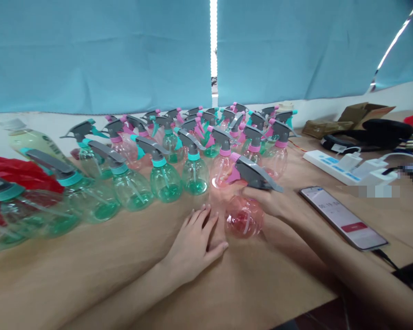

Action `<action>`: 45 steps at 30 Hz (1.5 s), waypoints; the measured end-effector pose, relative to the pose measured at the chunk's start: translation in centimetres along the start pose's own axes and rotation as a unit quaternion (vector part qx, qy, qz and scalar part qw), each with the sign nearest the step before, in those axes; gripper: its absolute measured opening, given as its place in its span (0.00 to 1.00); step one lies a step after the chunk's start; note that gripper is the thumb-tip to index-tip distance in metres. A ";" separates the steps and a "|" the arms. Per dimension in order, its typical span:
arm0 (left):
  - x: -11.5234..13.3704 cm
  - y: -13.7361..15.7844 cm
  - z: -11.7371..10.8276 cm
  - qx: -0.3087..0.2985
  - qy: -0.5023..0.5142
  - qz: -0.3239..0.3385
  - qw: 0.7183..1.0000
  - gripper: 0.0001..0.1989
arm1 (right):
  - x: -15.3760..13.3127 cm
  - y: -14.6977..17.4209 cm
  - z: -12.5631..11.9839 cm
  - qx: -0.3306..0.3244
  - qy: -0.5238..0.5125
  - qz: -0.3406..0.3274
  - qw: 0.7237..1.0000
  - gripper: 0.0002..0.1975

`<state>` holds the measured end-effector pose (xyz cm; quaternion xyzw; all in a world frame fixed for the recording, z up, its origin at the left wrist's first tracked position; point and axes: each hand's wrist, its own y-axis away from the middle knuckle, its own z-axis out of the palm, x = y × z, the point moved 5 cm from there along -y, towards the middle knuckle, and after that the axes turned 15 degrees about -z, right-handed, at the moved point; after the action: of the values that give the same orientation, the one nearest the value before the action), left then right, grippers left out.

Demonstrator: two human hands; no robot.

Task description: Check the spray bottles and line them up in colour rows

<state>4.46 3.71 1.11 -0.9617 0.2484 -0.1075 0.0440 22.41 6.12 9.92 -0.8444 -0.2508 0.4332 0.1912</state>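
Left hand (196, 243), lower centre: your fingers lay slightly spread on the table (124, 250), thumb apart, holding nothing. Pink spray bottle (244, 217), just right of centre: your right hand (266, 199) was closed round its neck, beneath the grey trigger head (254, 175), fingertips mostly hidden. Handling, as judged: light, thin-walled plastic, springy, slick on the rounded body; the neck offered the surest hold. Phone (344, 217), lower right: blurred digits, seemingly 00:19:04, above a red button (354, 227). Pale-yellow bottle (30, 140), left: dark label writing, illegible.
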 end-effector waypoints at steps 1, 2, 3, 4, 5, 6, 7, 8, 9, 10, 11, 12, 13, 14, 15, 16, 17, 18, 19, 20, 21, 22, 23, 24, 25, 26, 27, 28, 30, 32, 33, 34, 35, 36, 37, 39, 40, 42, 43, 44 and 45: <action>0.0 0.0 0.0 0.001 0.002 0.000 1.000 0.30 | 0.2 0.0 0.1 0.004 -0.017 0.002 1.000 0.04; 0.0 0.0 0.0 0.001 0.004 0.001 1.000 0.30 | 0.3 -0.1 0.2 0.010 -0.038 0.004 0.999 0.05; 0.0 0.0 0.0 0.002 0.007 0.002 1.000 0.30 | 0.4 -0.1 0.4 0.017 -0.057 0.005 0.998 0.06; 0.0 0.0 0.0 0.003 0.010 0.003 1.000 0.30 | 0.5 -0.1 0.5 0.019 -0.069 0.004 0.997 0.07; 0.0 0.0 0.0 0.004 0.011 0.004 1.000 0.30 | 0.6 -0.1 0.6 0.021 -0.076 0.001 0.997 0.09; 0.0 0.0 0.0 0.003 0.011 0.004 1.000 0.30 | 0.6 -0.1 0.7 0.021 -0.078 -0.002 0.997 0.10; 0.0 0.0 0.0 0.002 0.008 0.005 1.000 0.30 | 0.7 -0.1 0.7 0.019 -0.077 -0.007 0.997 0.11; 0.0 -0.1 0.0 0.000 0.004 0.005 1.000 0.31 | 0.7 0.0 0.8 0.018 -0.074 -0.012 0.997 0.12; 0.0 -0.1 0.1 -0.002 0.000 0.005 1.000 0.31 | 0.8 0.0 0.8 0.015 -0.071 -0.016 0.997 0.13; 0.0 -0.1 0.1 -0.004 -0.004 0.004 1.000 0.31 | 0.8 0.0 0.8 0.014 -0.068 -0.019 0.997 0.15; 0.0 -0.1 0.1 -0.006 -0.007 0.004 1.000 0.31 | 0.8 0.1 0.8 0.012 -0.066 -0.022 0.998 0.16; 0.0 -0.1 0.1 -0.006 -0.009 0.004 1.000 0.31 | 0.8 0.1 0.8 0.012 -0.065 -0.024 0.998 0.17; 0.0 -0.1 0.1 -0.005 -0.010 0.004 1.000 0.31 | 0.8 0.0 0.9 0.012 -0.066 -0.026 0.997 0.18; 0.0 -0.1 0.0 -0.005 -0.010 0.004 1.000 0.31 | 0.7 0.0 0.9 0.012 -0.066 -0.030 0.997 0.19; 0.0 -0.1 0.0 -0.005 -0.011 0.005 1.000 0.31 | 0.7 -0.1 0.9 0.012 -0.067 -0.034 0.997 0.20; 0.0 -0.1 0.0 -0.005 -0.011 0.005 1.000 0.31 | 0.6 -0.1 0.9 0.012 -0.067 -0.038 0.997 0.20; 0.0 -0.1 0.1 -0.005 -0.010 0.005 1.000 0.31 | 0.5 -0.1 0.9 0.009 -0.068 -0.041 0.997 0.20; 0.0 -0.1 0.1 -0.005 -0.010 0.005 1.000 0.31 | 0.4 -0.1 0.9 0.007 -0.068 -0.043 0.997 0.19; 0.0 -0.1 0.1 -0.005 -0.010 0.005 1.000 0.31 | 0.3 -0.1 0.9 0.006 -0.066 -0.043 0.997 0.19; 0.0 -0.1 0.1 -0.006 -0.010 0.005 1.000 0.31 | 0.3 -0.1 0.8 0.005 -0.062 -0.043 0.997 0.18; 0.0 -0.1 0.1 -0.006 -0.009 0.005 1.000 0.31 | 0.2 -0.1 0.8 0.005 -0.057 -0.042 0.997 0.17; 0.0 -0.1 0.1 -0.006 -0.009 0.005 1.000 0.31 | 0.2 -0.1 0.8 0.005 -0.053 -0.042 0.998 0.16; 0.0 -0.2 0.1 -0.005 -0.007 0.006 1.000 0.31 | 0.2 0.0 0.7 0.006 -0.051 -0.042 0.998 0.15; 0.1 -0.2 0.1 -0.005 -0.004 0.006 1.000 0.31 | 0.3 0.0 0.7 0.008 -0.051 -0.040 0.998 0.14; 0.1 -0.2 0.0 -0.005 -0.002 0.006 1.000 0.31 | 0.4 0.0 0.8 0.008 -0.054 -0.035 0.998 0.12; 0.1 -0.2 0.0 -0.005 0.000 0.006 1.000 0.30 | 0.6 0.1 0.8 0.009 -0.058 -0.030 0.998 0.11; 0.1 -0.1 0.0 -0.006 0.001 0.005 1.000 0.30 | 0.7 0.1 0.9 0.010 -0.061 -0.023 0.998 0.11; 0.1 -0.1 -0.1 -0.007 0.001 0.004 1.000 0.30 | 0.9 0.1 0.9 0.010 -0.064 -0.018 0.998 0.11; 0.2 -0.2 -0.1 -0.012 -0.001 0.002 1.000 0.31 | 1.1 0.2 1.0 0.010 -0.067 -0.012 0.998 0.12; 0.2 -0.2 -0.1 -0.018 -0.003 0.000 1.000 0.31 | 1.2 0.2 1.1 0.008 -0.069 -0.011 0.998 0.14; 0.3 -0.1 -0.1 -0.021 -0.005 -0.001 1.000 0.31 | 1.2 0.2 1.1 0.006 -0.070 -0.010 0.997 0.14; 0.3 -0.1 -0.1 -0.023 -0.006 -0.002 1.000 0.32 | 1.1 0.1 1.2 0.003 -0.072 -0.010 0.997 0.13; 0.3 -0.1 -0.1 -0.025 -0.005 -0.002 1.000 0.32 | 1.1 0.1 1.2 0.001 -0.073 -0.010 0.997 0.12; 0.3 -0.1 -0.1 -0.025 -0.004 -0.001 1.000 0.31 | 1.1 0.1 1.2 0.000 -0.074 -0.010 0.997 0.11; 0.3 -0.1 -0.1 -0.023 -0.002 -0.001 1.000 0.31 | 1.1 0.1 1.2 -0.001 -0.073 -0.010 0.997 0.09; 0.2 0.0 -0.2 -0.017 0.005 -0.001 1.000 0.31 | 1.2 0.1 1.0 0.000 -0.069 -0.008 0.998 0.07; 0.2 0.0 -0.2 -0.015 0.008 -0.002 1.000 0.31 | 1.2 0.1 0.9 -0.001 -0.062 -0.009 0.998 0.05; 0.1 0.0 -0.3 -0.016 0.010 -0.002 1.000 0.31 | 1.2 0.2 0.8 -0.004 -0.044 -0.013 0.999 0.04; 0.1 0.0 -0.3 -0.018 0.011 -0.002 1.000 0.31 | 1.1 0.2 0.7 -0.006 -0.035 -0.015 0.999 0.03; 0.2 0.0 -0.3 -0.020 0.012 -0.003 1.000 0.31 | 0.9 0.1 0.7 -0.007 -0.029 -0.018 0.999 0.03; 0.2 0.0 -0.3 -0.021 0.013 -0.002 1.000 0.31 | 0.7 0.1 0.7 -0.007 -0.025 -0.019 0.999 0.02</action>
<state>4.54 3.61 1.44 -0.9615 0.2487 -0.1153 0.0202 22.24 6.53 9.04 -0.8296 -0.2751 0.4485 0.1869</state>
